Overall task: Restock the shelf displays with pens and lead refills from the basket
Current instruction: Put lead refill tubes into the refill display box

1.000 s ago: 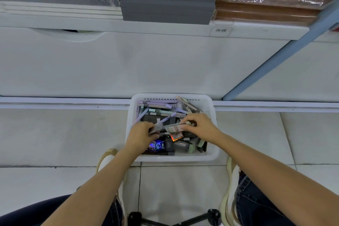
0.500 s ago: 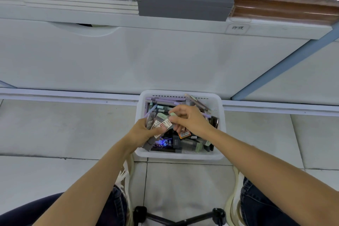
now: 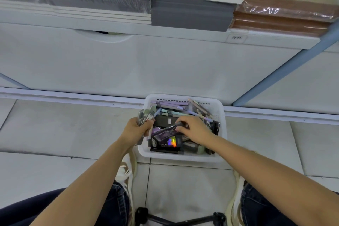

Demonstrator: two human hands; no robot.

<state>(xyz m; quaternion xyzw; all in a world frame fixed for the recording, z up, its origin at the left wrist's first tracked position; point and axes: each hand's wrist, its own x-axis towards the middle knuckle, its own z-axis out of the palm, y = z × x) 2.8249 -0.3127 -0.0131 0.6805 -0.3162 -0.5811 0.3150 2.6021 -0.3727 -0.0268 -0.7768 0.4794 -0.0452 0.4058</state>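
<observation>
Both of my hands are at the white basket (image 3: 183,158) on the floor tiles. My left hand (image 3: 135,131), at the basket's left rim, grips a fanned bundle of slim packs (image 3: 145,118) that stick out beyond my fingers. My right hand (image 3: 195,130) is over the middle of the basket, fingers curled and pinching the end of a dark, purple-printed pack (image 3: 164,132) that lies slanted between my two hands. Beyond my right hand, lilac and mint pens (image 3: 170,104) lie across the basket's far side. Below its fingers, a pack with a shiny rainbow patch (image 3: 171,142) lies among dark ones. Far beyond both hands, grey notebooks (image 3: 189,13) are stacked on a white shelf (image 3: 183,32).
</observation>
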